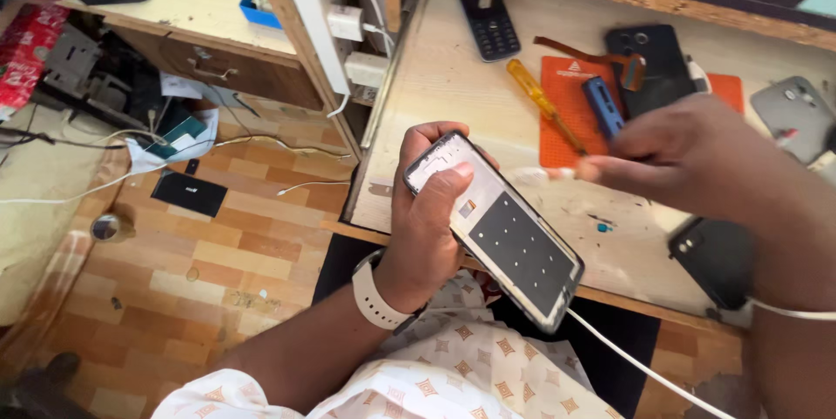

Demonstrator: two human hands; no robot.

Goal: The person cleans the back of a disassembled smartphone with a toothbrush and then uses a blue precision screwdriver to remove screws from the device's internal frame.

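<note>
An opened smartphone (498,229) is gripped in the left hand (424,219), the fingers wrapped round its far edge and the thumb pressed flat on the pale upper part of its inner frame. The phone is held tilted above the front edge of the workbench (435,79), over the person's lap, and a white cable (644,367) is seen running from its lower end. A pale wristband (373,294) is worn on the left wrist. The right hand (688,153) is held just right of the phone, blurred; its fingers are pinched together on something small and light (557,173) whose kind cannot be told.

Behind the right hand an orange mat (566,114) is laid on the bench, and across its left edge a yellow-handled screwdriver (542,104) is set. A blue tool (603,107) and a black phone back (659,66) are placed on the mat. Further back a dark keypad phone (488,18) is stood against the bench wall. A grey phone cover (797,114) is seen at the right edge, and a black phone (718,258) lies near the bench front under the right forearm
</note>
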